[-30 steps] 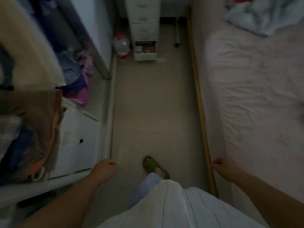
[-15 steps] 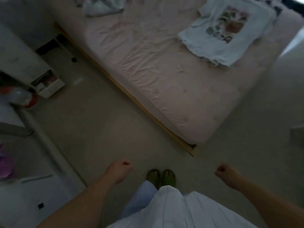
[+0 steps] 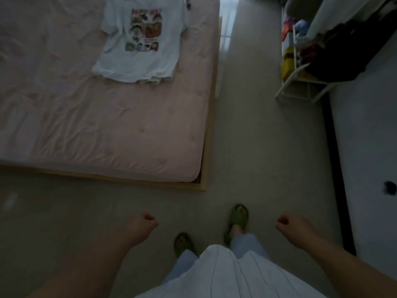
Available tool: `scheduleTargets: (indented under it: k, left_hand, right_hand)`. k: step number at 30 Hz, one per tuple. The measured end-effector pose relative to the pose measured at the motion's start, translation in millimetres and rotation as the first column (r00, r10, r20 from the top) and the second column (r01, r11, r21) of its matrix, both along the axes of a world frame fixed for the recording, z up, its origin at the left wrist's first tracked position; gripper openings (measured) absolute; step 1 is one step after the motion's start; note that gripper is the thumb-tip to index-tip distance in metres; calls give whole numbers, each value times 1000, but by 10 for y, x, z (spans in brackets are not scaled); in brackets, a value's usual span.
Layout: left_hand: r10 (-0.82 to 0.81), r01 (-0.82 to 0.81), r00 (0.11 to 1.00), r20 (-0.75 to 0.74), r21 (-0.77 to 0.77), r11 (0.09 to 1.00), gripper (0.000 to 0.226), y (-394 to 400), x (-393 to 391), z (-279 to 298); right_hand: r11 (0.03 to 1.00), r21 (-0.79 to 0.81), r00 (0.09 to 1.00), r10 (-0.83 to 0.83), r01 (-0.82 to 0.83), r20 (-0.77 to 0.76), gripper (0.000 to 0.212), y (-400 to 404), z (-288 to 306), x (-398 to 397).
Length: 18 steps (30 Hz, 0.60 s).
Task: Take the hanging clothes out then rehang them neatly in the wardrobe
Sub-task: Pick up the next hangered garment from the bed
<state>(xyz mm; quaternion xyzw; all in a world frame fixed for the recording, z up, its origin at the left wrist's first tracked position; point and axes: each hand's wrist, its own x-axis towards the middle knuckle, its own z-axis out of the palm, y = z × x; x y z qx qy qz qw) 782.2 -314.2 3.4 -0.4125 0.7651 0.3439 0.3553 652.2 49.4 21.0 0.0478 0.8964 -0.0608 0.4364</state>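
A white T-shirt with a colourful print lies flat on the pink bed, far ahead of me. My left hand is held low over the floor with its fingers curled into a fist, holding nothing. My right hand is curled the same way and is also empty. Both hands are well short of the bed's near corner. No hanger shows. The wardrobe is out of view.
A white wire rack stands at the upper right with dark clothes and colourful items piled on it. A white panel with a dark base strip runs along the right. My feet in green slippers stand on beige floor.
The view has swung right, away from the wardrobe and drawers, past the bed's corner towards the rack. Both hands stayed curled and empty.
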Motion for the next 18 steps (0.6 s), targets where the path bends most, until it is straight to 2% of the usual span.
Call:
scheduleTargets:
  k: [1, 3, 6, 9, 11, 14, 18]
  left_hand:
    - [-62, 62, 998, 0, -14, 998, 23, 128, -168, 6]
    - [-74, 73, 997, -22, -30, 997, 26, 361, -502, -26]
    - [8, -9, 998, -61, -20, 1000, 28, 731, -985, -20]
    - [84, -84, 991, -104, 6, 996, 11, 1046, -1420, 85]
    - [86, -87, 990, -115, 1, 996, 19, 1202, -1677, 114]
    - [159, -159, 976, -147, 16, 987, 35, 1325, -2048, 180]
    - [199, -199, 971, -133, 9, 980, 28, 1325, -2482, 201]
  right_hand:
    - [1000, 8, 1000, 13, -12, -10, 25, 101, 4, -108]
    - [999, 23, 999, 28, -27, -18, 22, 303, -13, -381]
    - [1000, -18, 1000, 15, -16, -24, 15, 591, -103, -870]
    - [998, -46, 999, 37, -37, -13, 16, 814, -121, -1423]
    - [997, -16, 997, 82, -82, 0, 22, 946, -41, -1774]
    - [998, -31, 998, 62, -63, -13, 18, 1059, -1, -2300]
    - [996, -63, 998, 59, -60, -11, 17, 1008, -73, -2858]
